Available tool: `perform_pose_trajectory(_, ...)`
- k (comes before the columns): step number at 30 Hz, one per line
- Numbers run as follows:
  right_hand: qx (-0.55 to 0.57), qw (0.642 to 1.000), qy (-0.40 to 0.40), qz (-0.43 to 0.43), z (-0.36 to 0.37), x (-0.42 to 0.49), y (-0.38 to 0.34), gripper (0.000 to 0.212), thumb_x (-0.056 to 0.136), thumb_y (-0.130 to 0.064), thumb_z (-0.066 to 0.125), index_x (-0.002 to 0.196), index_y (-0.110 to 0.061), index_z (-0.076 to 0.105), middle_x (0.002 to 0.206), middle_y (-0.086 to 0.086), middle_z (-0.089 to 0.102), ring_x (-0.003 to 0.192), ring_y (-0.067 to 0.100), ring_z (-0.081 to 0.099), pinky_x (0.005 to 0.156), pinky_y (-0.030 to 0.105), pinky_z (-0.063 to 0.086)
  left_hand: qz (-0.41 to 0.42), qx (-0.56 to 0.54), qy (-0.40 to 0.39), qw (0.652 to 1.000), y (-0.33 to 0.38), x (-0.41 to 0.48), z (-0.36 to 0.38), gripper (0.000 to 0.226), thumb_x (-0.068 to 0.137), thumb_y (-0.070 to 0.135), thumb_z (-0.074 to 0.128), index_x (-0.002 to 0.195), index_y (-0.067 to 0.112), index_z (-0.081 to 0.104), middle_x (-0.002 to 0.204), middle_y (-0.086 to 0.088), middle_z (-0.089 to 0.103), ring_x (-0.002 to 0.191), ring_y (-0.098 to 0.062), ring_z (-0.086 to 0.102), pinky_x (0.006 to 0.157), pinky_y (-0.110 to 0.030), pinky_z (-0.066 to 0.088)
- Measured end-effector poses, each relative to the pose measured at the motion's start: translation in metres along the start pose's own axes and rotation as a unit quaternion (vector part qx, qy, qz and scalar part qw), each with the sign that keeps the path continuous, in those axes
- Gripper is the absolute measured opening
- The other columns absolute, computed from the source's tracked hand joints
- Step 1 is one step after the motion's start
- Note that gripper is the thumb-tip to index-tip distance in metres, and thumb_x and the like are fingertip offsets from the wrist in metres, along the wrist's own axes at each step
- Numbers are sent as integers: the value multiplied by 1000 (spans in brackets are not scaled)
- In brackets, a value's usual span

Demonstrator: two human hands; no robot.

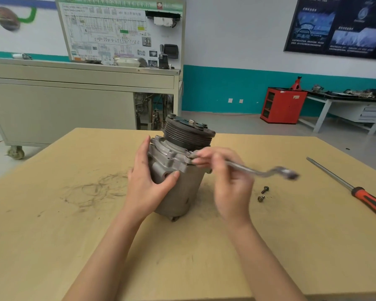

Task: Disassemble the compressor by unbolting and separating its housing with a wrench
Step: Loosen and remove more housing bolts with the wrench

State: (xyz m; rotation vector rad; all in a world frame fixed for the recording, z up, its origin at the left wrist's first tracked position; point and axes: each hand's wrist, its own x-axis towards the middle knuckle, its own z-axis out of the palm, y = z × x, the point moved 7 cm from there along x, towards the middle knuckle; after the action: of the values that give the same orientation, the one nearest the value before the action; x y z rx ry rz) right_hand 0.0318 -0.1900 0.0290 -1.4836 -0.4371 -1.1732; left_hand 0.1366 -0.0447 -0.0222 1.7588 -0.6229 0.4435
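Observation:
A grey metal compressor point(182, 183) stands tilted on the wooden table point(96, 224), its dark grooved pulley point(188, 133) on top. My left hand point(148, 181) grips the housing's left side, thumb across the front. My right hand point(226, 177) holds a silver offset wrench point(261, 171) by its shaft. The wrench's near end sits at the housing flange on the right; its far end sticks out to the right, blurred. Two loose bolts point(263, 193) lie on the table right of the compressor.
A long screwdriver with a red-and-black handle point(356, 192) lies at the table's right side. Scratch marks cover the tabletop to the left. Beyond the table stand a grey training bench point(74, 101), a red cabinet point(282, 105) and a workbench.

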Motion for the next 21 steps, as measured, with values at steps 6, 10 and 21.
perform_pose_trajectory(6,294,893,-1,340,-18,11,64,36,98,-9,36,80,-9,67,94,16,72,78,24,69,68,27,55,-2,13,-6,1000,3,0,0,84,63,61,58,134,58,12,132,47,19,134,-3,33,114,-50,27)
perform_pose_trajectory(10,190,939,2,286,-30,26,56,28,88,-27,51,89,-5,67,89,15,73,75,23,71,66,25,56,-2,19,-11,1000,2,0,-1,84,63,63,59,131,64,9,130,50,17,135,-5,33,114,-50,27)
perform_pose_trajectory(21,-374,905,-88,-182,16,41,-49,35,89,-28,54,75,0,70,62,8,66,52,22,60,46,36,47,-2,11,-1,1000,3,-1,-1,90,65,60,58,142,47,14,145,18,32,137,-9,34,112,-51,29)
